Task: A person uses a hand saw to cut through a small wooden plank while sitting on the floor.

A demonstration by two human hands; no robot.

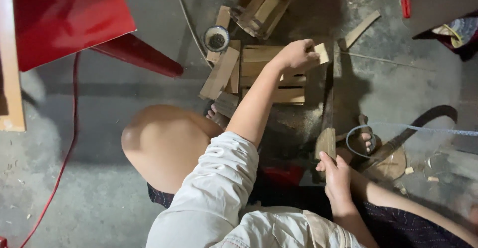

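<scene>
I crouch on a concrete floor. My left hand (298, 54) reaches forward and grips a small light wooden block (321, 53) resting on a slatted wooden crate piece (274, 73). My right hand (334, 171) is closed on the wooden handle (325, 143) of a hand saw. The saw's dark blade (328, 93) runs away from me to the block's right edge. My bare knee (159, 138) and toes (214, 113) show on the left.
Loose wooden slats (219, 73) and another small crate (261, 6) lie ahead. A small round bowl (216, 39) of dark bits stands beside them. A red stool (69, 19), red cable (64, 153), blue cord (398, 127) and curved dark blade (423, 121) surround me.
</scene>
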